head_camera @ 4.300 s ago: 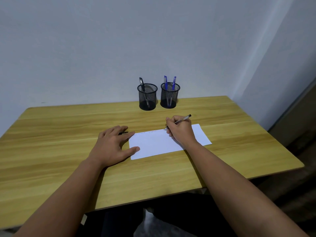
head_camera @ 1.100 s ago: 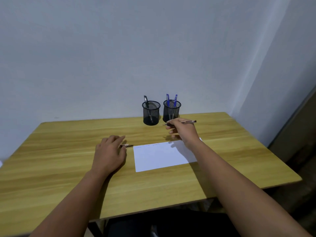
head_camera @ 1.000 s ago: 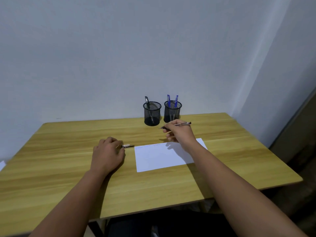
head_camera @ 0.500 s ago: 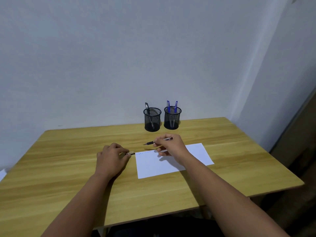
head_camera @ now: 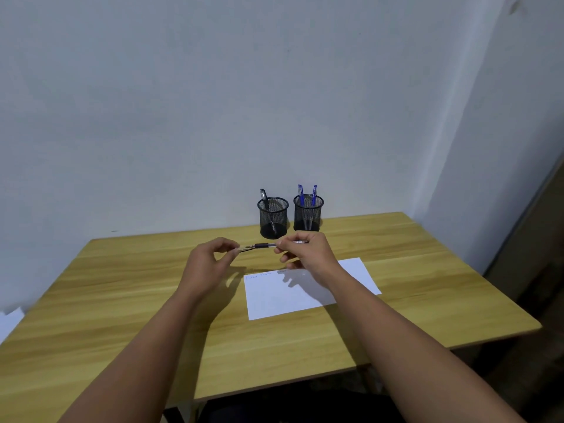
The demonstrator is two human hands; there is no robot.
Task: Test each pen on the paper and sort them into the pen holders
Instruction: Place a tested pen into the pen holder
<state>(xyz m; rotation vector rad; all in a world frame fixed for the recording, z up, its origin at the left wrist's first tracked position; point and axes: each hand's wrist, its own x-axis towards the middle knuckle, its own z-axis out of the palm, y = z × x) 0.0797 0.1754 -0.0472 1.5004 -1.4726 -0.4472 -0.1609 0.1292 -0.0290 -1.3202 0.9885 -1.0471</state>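
My right hand (head_camera: pixel 306 254) pinches a dark pen (head_camera: pixel 262 245) and holds it level above the table, tip pointing left. My left hand (head_camera: pixel 210 265) pinches a small pen cap (head_camera: pixel 243 248) right at the pen's tip. Below them lies the white paper (head_camera: pixel 293 300) with faint scribbles along its top edge. Two black mesh pen holders stand at the back. The left holder (head_camera: pixel 273 219) has one black pen (head_camera: pixel 264 197) in it. The right holder (head_camera: pixel 308 215) has two blue pens (head_camera: pixel 314 193).
The wooden table (head_camera: pixel 122 303) stands against a pale wall, in a corner on the right. A scrap of white paper (head_camera: pixel 9 322) shows beyond the table's left edge. The table's right and front edges drop to a dark floor.
The right hand finished writing, lifted the pen and swung it leftward. The left hand picked the cap up off the table and rose to meet the pen tip.
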